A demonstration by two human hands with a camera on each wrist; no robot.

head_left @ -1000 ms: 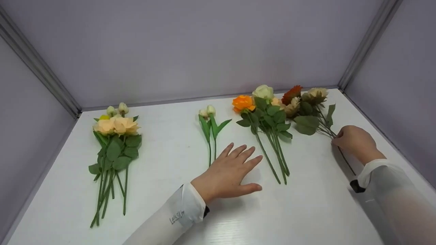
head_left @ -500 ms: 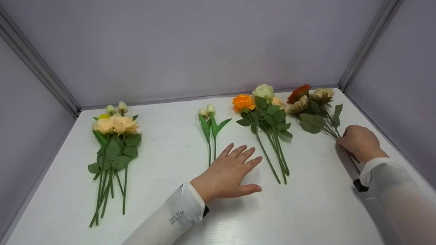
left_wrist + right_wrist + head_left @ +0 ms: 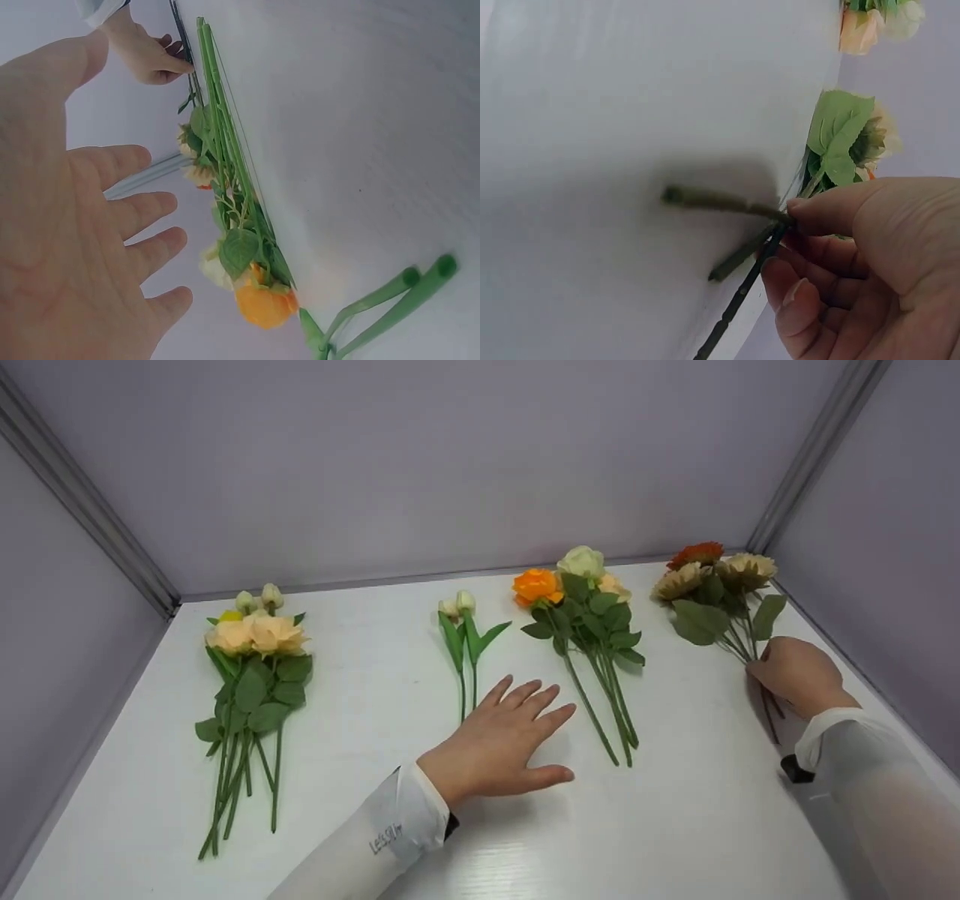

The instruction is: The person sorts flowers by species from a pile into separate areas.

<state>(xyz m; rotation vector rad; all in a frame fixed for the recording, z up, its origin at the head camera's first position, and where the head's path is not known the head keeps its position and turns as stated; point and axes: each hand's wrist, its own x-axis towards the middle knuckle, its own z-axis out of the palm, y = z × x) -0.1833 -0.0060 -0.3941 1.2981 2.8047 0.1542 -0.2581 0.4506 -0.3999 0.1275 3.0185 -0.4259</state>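
Note:
At the table's right side my right hand pinches the stems of several artificial flowers between thumb and fingers. Their heads, one rust-red flower and beige ones, lie toward the back right corner. Stem ends stick out below the grip in the right wrist view. My left hand is spread over the middle of the table, palm down, and holds nothing. Just beyond it lie cream tulips, whose lower stems the hand hides in the head view. Their cut ends show in the left wrist view.
Between the hands lies a group with an orange flower, a pale green-white rose and a peach one. A bunch of peach roses and tulips lies on the left. Grey panels wall the white table at back and sides.
The right hand has shifted slightly right, and the rust-red and beige flower heads have swung right, away from the orange flower's group. The left hand has stayed almost still.

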